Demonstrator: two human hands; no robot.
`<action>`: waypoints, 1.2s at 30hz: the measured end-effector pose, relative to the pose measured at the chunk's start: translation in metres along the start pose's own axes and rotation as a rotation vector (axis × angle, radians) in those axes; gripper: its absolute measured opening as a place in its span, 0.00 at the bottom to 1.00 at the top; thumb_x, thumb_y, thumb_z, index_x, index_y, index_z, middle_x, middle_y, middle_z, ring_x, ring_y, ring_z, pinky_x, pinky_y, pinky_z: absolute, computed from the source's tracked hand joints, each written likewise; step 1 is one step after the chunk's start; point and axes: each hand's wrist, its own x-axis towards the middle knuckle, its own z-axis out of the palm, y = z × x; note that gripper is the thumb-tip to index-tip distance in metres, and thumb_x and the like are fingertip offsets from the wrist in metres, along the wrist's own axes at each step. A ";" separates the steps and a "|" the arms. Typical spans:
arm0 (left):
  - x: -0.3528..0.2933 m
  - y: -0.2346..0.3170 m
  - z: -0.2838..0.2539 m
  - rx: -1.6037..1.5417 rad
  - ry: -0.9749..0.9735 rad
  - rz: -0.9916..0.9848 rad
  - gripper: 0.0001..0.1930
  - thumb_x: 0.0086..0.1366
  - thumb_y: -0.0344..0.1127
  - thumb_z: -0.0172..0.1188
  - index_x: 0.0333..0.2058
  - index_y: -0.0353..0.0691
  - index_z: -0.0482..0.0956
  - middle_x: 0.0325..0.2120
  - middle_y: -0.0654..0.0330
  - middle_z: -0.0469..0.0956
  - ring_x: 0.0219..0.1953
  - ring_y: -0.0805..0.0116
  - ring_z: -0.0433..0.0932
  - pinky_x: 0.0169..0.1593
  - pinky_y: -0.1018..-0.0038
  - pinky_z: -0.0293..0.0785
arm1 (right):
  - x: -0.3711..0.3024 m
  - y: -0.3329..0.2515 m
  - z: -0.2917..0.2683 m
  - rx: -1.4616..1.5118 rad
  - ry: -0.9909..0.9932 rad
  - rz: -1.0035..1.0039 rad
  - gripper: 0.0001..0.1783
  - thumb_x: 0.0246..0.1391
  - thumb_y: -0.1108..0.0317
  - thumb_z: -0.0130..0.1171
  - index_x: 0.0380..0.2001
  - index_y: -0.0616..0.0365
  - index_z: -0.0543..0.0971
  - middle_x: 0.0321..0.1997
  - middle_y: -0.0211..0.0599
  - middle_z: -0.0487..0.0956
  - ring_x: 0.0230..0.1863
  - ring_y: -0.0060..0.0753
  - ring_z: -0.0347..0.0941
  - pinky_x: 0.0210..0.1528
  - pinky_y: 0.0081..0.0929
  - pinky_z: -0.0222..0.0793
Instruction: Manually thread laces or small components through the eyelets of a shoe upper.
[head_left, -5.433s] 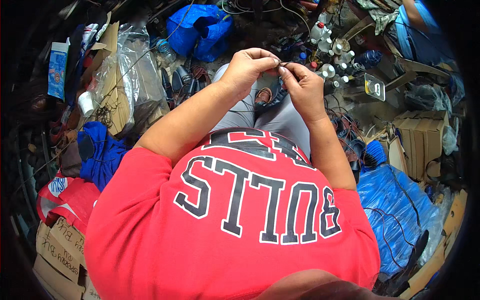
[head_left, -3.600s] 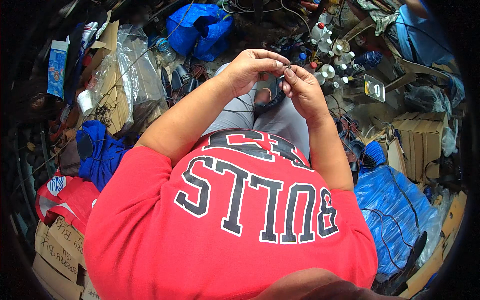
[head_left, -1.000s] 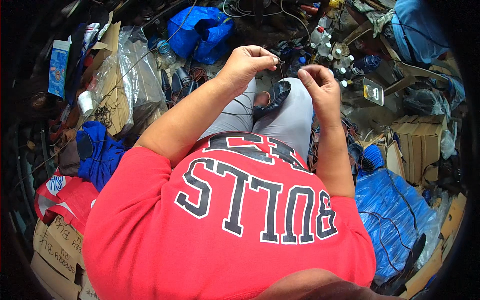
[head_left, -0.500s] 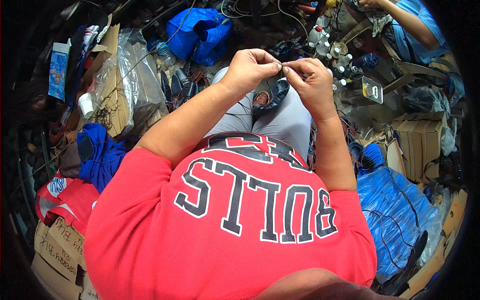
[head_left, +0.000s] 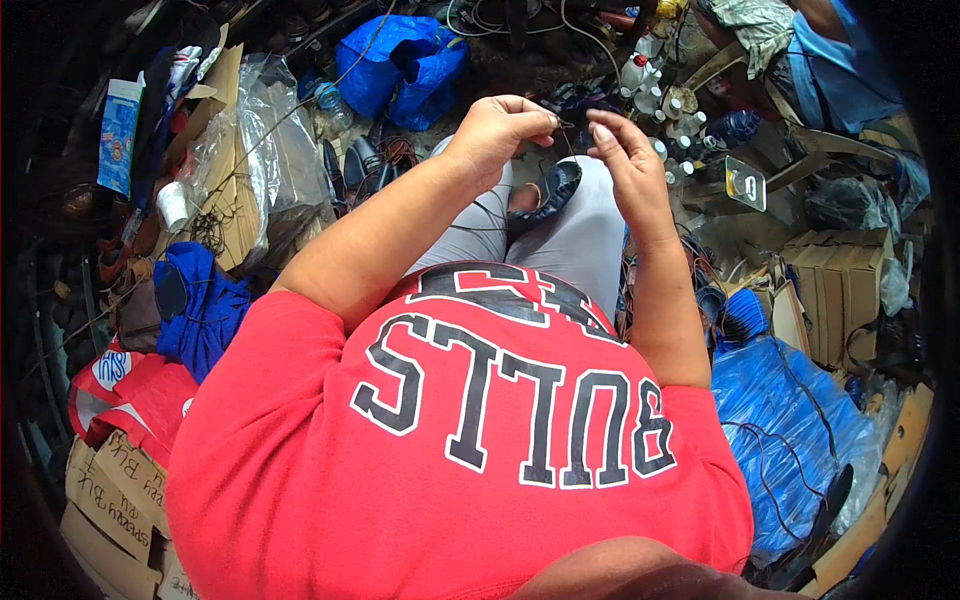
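Our left hand (head_left: 505, 138) pinches a thin dark strand (head_left: 566, 125) between thumb and forefinger; our right hand (head_left: 636, 168), just beside it, is loosely curled, holding what, we cannot tell. Should our pinch slacken, the strand could slip toward the dark shoe (head_left: 560, 188) between our trouser legs (head_left: 590, 225).

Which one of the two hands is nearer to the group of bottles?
The right hand: it is just beside the bottles, while the left hand, pinching a small dark piece, is farther from them.
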 end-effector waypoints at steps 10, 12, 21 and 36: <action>-0.004 0.003 0.006 -0.093 -0.048 -0.108 0.06 0.49 0.37 0.61 0.27 0.45 0.78 0.25 0.66 0.77 0.32 0.77 0.72 0.40 0.74 0.58 | -0.008 -0.003 0.006 0.547 -0.305 0.411 0.11 0.53 0.65 0.52 0.35 0.61 0.74 0.32 0.30 0.76 0.32 0.18 0.70 0.36 0.15 0.65; -0.002 0.000 0.004 -0.022 -0.069 -0.014 0.08 0.51 0.36 0.60 0.30 0.42 0.78 0.26 0.64 0.77 0.30 0.77 0.73 0.38 0.75 0.61 | -0.006 -0.002 0.008 0.606 -0.309 0.433 0.09 0.52 0.67 0.53 0.34 0.60 0.74 0.32 0.30 0.76 0.29 0.16 0.69 0.33 0.14 0.65; -0.003 0.006 0.004 -0.135 -0.024 -0.069 0.10 0.52 0.35 0.60 0.34 0.40 0.79 0.28 0.61 0.78 0.32 0.74 0.76 0.39 0.79 0.64 | -0.007 0.000 0.007 0.838 -0.280 0.505 0.08 0.51 0.72 0.53 0.35 0.61 0.74 0.29 0.30 0.75 0.24 0.17 0.68 0.27 0.13 0.63; -0.001 0.001 0.003 -0.148 -0.066 -0.163 0.09 0.51 0.36 0.62 0.31 0.42 0.79 0.27 0.64 0.77 0.34 0.73 0.72 0.39 0.72 0.62 | -0.010 -0.006 0.012 0.906 -0.273 0.557 0.05 0.54 0.69 0.49 0.32 0.58 0.72 0.18 0.25 0.70 0.19 0.17 0.62 0.30 0.18 0.59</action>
